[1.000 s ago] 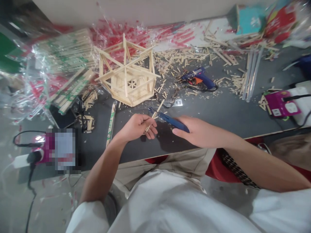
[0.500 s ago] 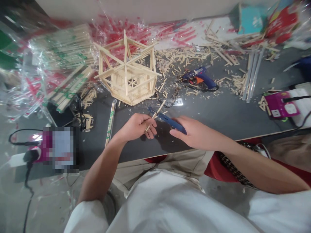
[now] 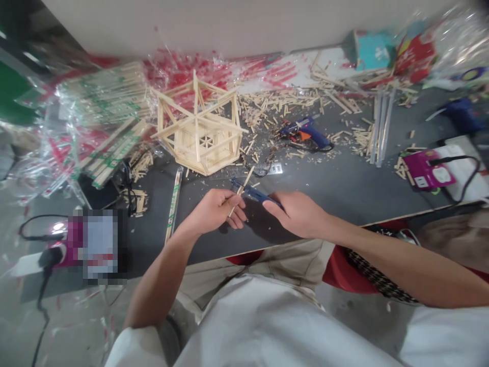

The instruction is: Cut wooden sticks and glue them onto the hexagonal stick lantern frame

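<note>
Above the table's front edge, my left hand [image 3: 221, 210] pinches a thin wooden stick [image 3: 248, 176] between thumb and fingers, its far end slanting up to the right. My right hand [image 3: 300, 211] is wrapped round a slim dark-blue hand tool [image 3: 256, 193], whose exact kind I cannot make out. The tool's front end crosses the stick just beyond my left fingertips. Behind both hands stands a many-sided framework of wooden sticks [image 3: 197, 118], with crossing bars on top. A wrapped pair of chopsticks [image 3: 174, 206] lies left of my left hand.
A blue glue gun [image 3: 308, 133] lies among scattered short stick pieces [image 3: 280, 107]. Clear glue sticks [image 3: 382, 127] are to the right. Purple-and-white power strips [image 3: 430, 168] with cables sit at both sides. Bundled wrapped chopsticks [image 3: 105, 97] and plastic wrappers [image 3: 179, 69] fill the back left.
The camera view has shifted slightly, so the scene sits a little lower and the right side further left. Both hands keep their holds, with the tool still across the stick.
</note>
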`<act>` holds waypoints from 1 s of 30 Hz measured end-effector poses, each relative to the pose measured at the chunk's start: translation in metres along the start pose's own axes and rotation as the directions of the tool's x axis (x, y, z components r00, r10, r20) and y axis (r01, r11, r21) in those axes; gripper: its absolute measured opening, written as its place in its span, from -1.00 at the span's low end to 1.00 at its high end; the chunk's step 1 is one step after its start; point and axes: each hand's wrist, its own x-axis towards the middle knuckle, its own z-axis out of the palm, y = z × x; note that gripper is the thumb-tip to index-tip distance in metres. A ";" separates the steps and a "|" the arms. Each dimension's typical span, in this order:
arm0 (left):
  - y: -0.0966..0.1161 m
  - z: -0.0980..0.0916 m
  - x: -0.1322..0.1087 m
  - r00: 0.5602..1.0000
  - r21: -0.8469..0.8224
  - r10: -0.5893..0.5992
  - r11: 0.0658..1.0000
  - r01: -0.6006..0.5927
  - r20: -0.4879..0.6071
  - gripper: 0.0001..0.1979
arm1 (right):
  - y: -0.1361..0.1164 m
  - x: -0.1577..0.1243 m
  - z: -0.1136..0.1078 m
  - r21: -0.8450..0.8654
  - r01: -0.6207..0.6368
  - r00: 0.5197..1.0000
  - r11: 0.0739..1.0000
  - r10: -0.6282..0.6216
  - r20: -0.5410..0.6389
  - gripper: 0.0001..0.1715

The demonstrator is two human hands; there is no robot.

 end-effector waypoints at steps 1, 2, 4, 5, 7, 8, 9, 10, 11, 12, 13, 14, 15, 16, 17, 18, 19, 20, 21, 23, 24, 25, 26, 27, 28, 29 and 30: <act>0.002 0.002 -0.002 1.000 0.008 -0.003 1.000 0.003 -0.008 -0.71 | 0.001 -0.001 0.002 0.001 0.008 1.000 1.000 -0.008 -0.007 -0.26; 0.003 0.005 -0.004 1.000 0.018 -0.008 1.000 0.008 -0.018 -0.70 | 0.002 -0.002 0.003 0.004 0.015 1.000 1.000 -0.015 -0.010 -0.26; 0.003 0.013 -0.009 0.999 0.031 -0.025 0.999 0.026 -0.037 -0.69 | 0.007 -0.005 0.006 0.015 0.029 1.000 0.999 -0.029 -0.008 -0.26; 0.001 0.018 -0.011 0.999 0.033 -0.032 0.999 0.034 -0.043 -0.69 | 0.011 -0.007 0.008 0.021 0.044 0.999 0.999 -0.044 -0.008 -0.26; -0.007 0.029 -0.016 0.999 0.033 -0.022 0.999 0.023 -0.047 -0.70 | 0.019 -0.013 0.010 0.019 0.090 0.996 0.996 -0.089 -0.018 -0.29; -0.012 0.035 -0.018 0.999 0.034 -0.002 0.999 0.004 -0.049 -0.70 | 0.023 -0.016 0.011 0.007 0.114 0.993 0.993 -0.114 -0.023 -0.31; -0.019 0.041 -0.020 0.998 0.033 0.026 0.999 -0.024 -0.059 -0.70 | 0.028 -0.020 0.011 -0.011 0.135 0.991 0.991 -0.135 -0.026 -0.33; -0.026 0.047 -0.020 0.997 0.023 0.050 0.999 -0.049 -0.064 -0.70 | 0.032 -0.023 0.011 -0.032 0.152 0.988 0.988 -0.153 -0.027 -0.34; -0.032 0.053 -0.021 0.996 0.000 0.057 0.998 -0.057 -0.070 -0.69 | 0.036 -0.025 0.011 -0.052 0.166 0.985 0.985 -0.168 -0.026 -0.36; -0.039 0.058 -0.020 0.995 -0.027 0.060 0.998 -0.062 -0.076 -0.69 | 0.039 -0.027 0.011 -0.070 0.177 0.983 0.982 -0.179 -0.025 -0.37; -0.044 0.062 -0.020 0.995 -0.056 0.060 0.996 -0.065 -0.081 -0.69 | 0.042 -0.029 0.012 -0.084 0.185 0.982 0.979 -0.188 -0.027 -0.37; -0.048 0.065 -0.019 0.994 -0.077 0.063 0.995 -0.070 -0.090 -0.68 | 0.044 -0.030 0.013 -0.094 0.191 0.980 0.977 -0.194 -0.032 -0.37; -0.051 0.068 -0.019 0.993 -0.091 0.070 0.993 -0.079 -0.099 -0.68 | 0.047 -0.031 0.015 -0.101 0.195 0.979 0.976 -0.200 -0.039 -0.37; -0.054 0.070 -0.019 0.992 -0.097 0.077 0.991 -0.087 -0.104 -0.68 | 0.049 -0.032 0.017 -0.108 0.200 0.978 0.974 -0.205 -0.045 -0.36; -0.055 0.071 -0.019 0.991 -0.098 0.084 0.991 -0.095 -0.107 -0.67 | 0.052 -0.032 0.021 -0.115 0.205 0.976 0.972 -0.212 -0.056 -0.36; -0.056 0.073 -0.020 0.990 -0.097 0.089 0.990 -0.099 -0.106 -0.67 | 0.055 -0.032 0.025 -0.124 0.212 0.972 0.969 -0.222 -0.071 -0.35; -0.057 0.074 -0.022 0.990 -0.094 0.091 0.990 -0.101 -0.106 -0.67 | 0.058 -0.032 0.029 -0.136 0.224 0.968 0.965 -0.237 -0.087 -0.34; -0.058 0.076 -0.024 0.989 -0.089 0.095 0.991 -0.105 -0.111 -0.67 | 0.062 -0.032 0.033 -0.152 0.236 0.962 0.960 -0.253 -0.103 -0.33; -0.059 0.077 -0.026 0.987 -0.081 0.101 0.990 -0.112 -0.124 -0.67 | 0.066 -0.031 0.037 -0.170 0.247 0.956 0.954 -0.269 -0.116 -0.32; -0.060 0.081 -0.030 0.981 -0.069 0.111 0.990 -0.123 -0.159 -0.68 | 0.072 -0.030 0.043 -0.196 0.263 0.949 0.945 -0.290 -0.127 -0.31; -0.061 0.083 -0.031 0.979 -0.067 0.111 0.990 -0.125 -0.173 -0.68 | 0.075 -0.029 0.045 -0.201 0.267 0.948 0.943 -0.294 -0.124 -0.32; -0.062 0.084 -0.031 0.978 -0.070 0.107 0.990 -0.122 -0.181 -0.68 | 0.076 -0.029 0.046 -0.202 0.268 0.948 0.942 -0.295 -0.120 -0.32; -0.064 0.085 -0.031 0.978 -0.076 0.101 0.990 -0.117 -0.185 -0.67 | 0.077 -0.029 0.046 -0.201 0.268 0.949 0.942 -0.294 -0.116 -0.33; -0.065 0.086 -0.031 0.978 -0.081 0.096 0.990 -0.113 -0.187 -0.66 | 0.077 -0.030 0.047 -0.203 0.268 0.949 0.942 -0.294 -0.113 -0.33; -0.067 0.087 -0.030 0.977 -0.084 0.093 0.990 -0.111 -0.189 -0.65 | 0.077 -0.030 0.047 -0.210 0.266 0.949 0.941 -0.294 -0.111 -0.33; -0.068 0.088 -0.029 0.977 -0.084 0.092 0.990 -0.110 -0.192 -0.65 | 0.077 -0.031 0.047 -0.220 0.264 0.949 0.939 -0.293 -0.112 -0.32; -0.069 0.088 -0.028 0.977 -0.083 0.092 0.990 -0.110 -0.194 -0.65 | 0.076 -0.032 0.047 -0.232 0.261 0.949 0.937 -0.293 -0.116 -0.31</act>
